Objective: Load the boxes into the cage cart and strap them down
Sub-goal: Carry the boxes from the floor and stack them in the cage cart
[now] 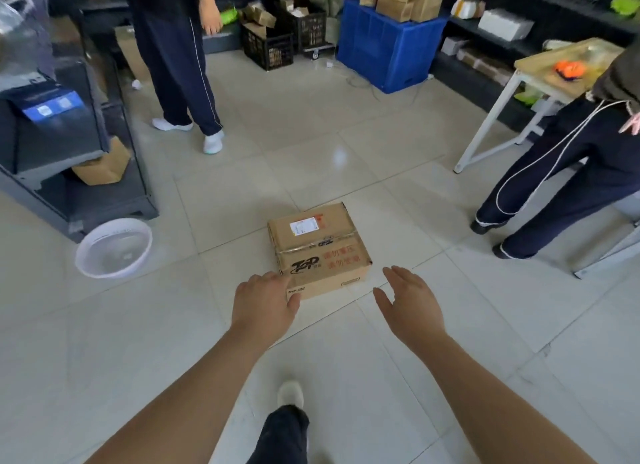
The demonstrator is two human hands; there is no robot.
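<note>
1 cardboard box (318, 249) on floor (311, 145); L hand (265, 302) at near corner, R hand (412, 304) beside, both grips wide

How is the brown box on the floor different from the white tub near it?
The brown box is square-cornered; the white tub is round. The box is taped shut with a label on top; the tub is open. The tub stands beside a dark shelf unit; the box lies out in the open. Both rest on the tiled floor.
</note>
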